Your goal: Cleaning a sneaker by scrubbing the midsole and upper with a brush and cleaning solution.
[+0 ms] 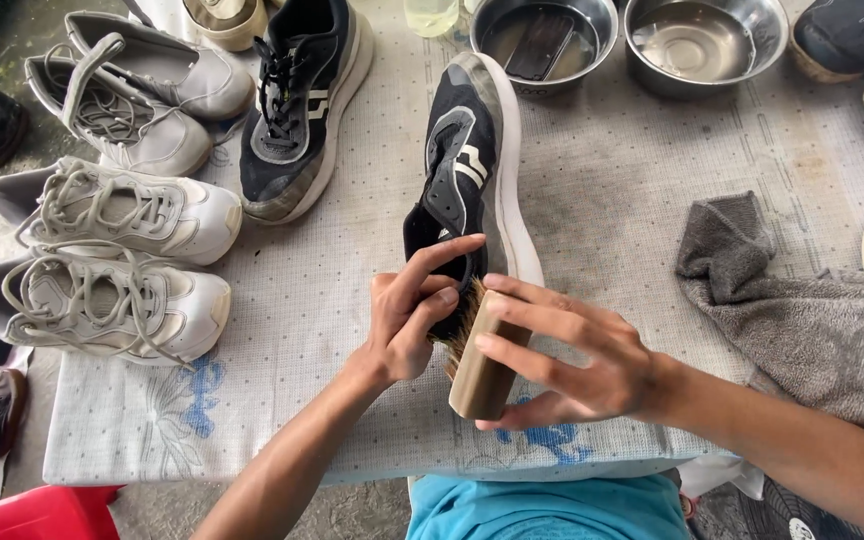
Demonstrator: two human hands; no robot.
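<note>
Scrubbing at the heel, the right hand [577, 355] wraps its fingers over a wooden brush [480, 360], bristles pressed to the black sneaker [467, 170] lying on its side mid-table. Left hand [414, 315] pinches the sneaker's heel collar, forefinger stretched out. Its black mate [302, 100] sits far left, white sneakers [112, 215] beside it; steel bowls [704, 42] far, grey towel [812, 320] right.
</note>
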